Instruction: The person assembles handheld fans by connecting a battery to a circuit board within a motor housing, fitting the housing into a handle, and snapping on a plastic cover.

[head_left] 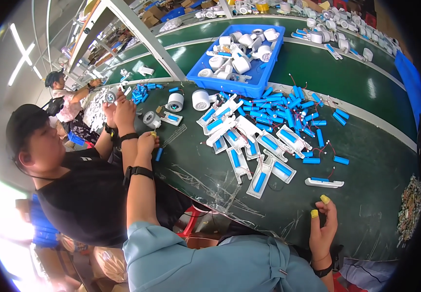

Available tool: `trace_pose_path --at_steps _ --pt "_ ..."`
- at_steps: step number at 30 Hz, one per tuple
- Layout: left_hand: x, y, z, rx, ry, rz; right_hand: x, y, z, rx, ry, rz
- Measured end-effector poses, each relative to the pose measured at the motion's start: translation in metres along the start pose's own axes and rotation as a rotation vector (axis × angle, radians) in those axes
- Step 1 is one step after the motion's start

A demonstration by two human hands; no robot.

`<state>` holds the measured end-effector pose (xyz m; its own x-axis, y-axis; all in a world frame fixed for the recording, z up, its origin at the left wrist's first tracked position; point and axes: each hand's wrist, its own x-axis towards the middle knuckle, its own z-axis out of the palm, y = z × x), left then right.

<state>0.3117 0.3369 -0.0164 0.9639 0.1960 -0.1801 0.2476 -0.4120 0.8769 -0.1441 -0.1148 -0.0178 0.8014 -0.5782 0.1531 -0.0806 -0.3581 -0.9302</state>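
My left hand (147, 145) reaches far out to the left, its fingers curled with a yellow finger cover on one tip. What it holds, if anything, is too small to make out. Just beyond it sits a round white housing (151, 118), and a blue battery cell (159, 154) lies beside its fingers. My right hand (323, 228) is over the near right of the table, thumb and forefinger apart, both tips in yellow covers, with nothing between them. Ahead of it a white handle shell (324, 183) with a blue cell rests on its side.
Several white shells with cells (260, 181) lie mid-table, next to a heap of wired blue cells (288, 113). Behind stands a blue bin (259, 90) of white housings. At left, a co-worker's hands (122, 113) hold a round housing. Small metal parts (410, 209) are piled far right.
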Motion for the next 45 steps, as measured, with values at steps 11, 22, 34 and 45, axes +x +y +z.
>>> trace_pose_path --at_steps 11,22,34,45 --pt "-0.099 -0.001 0.036 0.631 0.281 0.622 -0.002 0.001 -0.004 -0.023 0.019 -0.015" --pt "-0.132 0.032 0.094 0.822 0.275 0.711 -0.001 0.006 -0.008 -0.007 0.041 -0.058" --pt "-0.138 0.16 0.226 0.411 -0.315 1.111 0.003 -0.014 -0.02 0.007 0.025 -0.069" --pt "0.027 0.24 0.364 0.937 -0.207 0.799 0.012 -0.004 -0.032 0.01 0.05 -0.005"
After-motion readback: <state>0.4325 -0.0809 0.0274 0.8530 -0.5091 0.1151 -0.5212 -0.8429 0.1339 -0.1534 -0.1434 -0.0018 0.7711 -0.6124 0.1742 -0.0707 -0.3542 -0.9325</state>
